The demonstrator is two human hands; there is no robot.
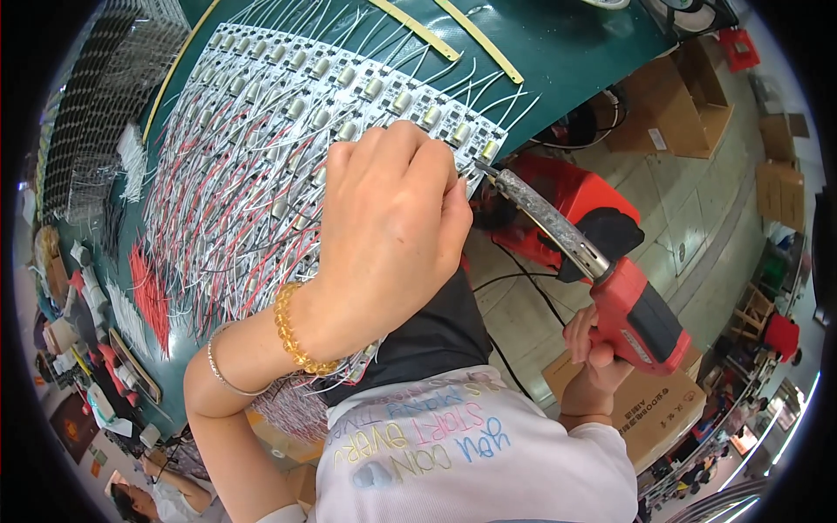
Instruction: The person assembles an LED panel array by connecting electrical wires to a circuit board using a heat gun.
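Note:
My right hand (598, 350) is wrapped round the handle of a red and black soldering gun (641, 315). The gun's long metal barrel points up and left, and its tip reaches the right edge of a panel of white circuit boards (370, 74). Over that panel, close to the tip, my left hand (392, 205) is closed with its fingers curled down; whatever they pinch is hidden beneath the hand. Rows of small pale cylindrical parts sit on the boards. Many thin white, red and black wires (209, 196) spread across the panel.
The boards lie on a green table (580, 57), with yellow strips (479, 39) at its far side. Bundles of red wires (150, 292) and white wires lie on the left. Beyond the table's right edge are a red machine (567, 196) and cardboard boxes (676, 105). Another person sits lower left.

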